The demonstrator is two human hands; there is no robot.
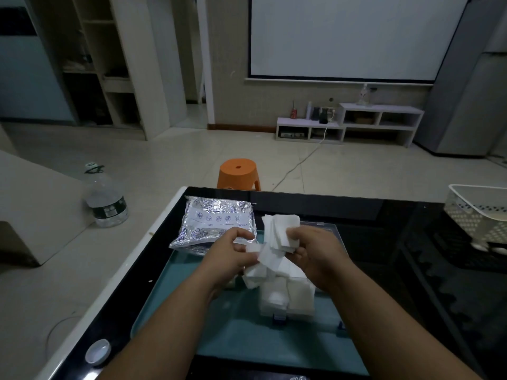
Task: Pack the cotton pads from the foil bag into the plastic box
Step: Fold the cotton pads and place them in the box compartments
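my right hand (315,253) grips a loose sheaf of cotton pads (279,229) and my left hand (233,253) pinches a few more, both above the part-filled plastic box (288,300) on the tray (175,311). the pads look feather-light, soft and prone to sliding apart, so i'd clamp the stack's flat faces. the foil bag (216,223) lies near the tabletop's left edge, its blue print upside down and unreadable.

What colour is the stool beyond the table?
The stool is orange, seen in the head view.
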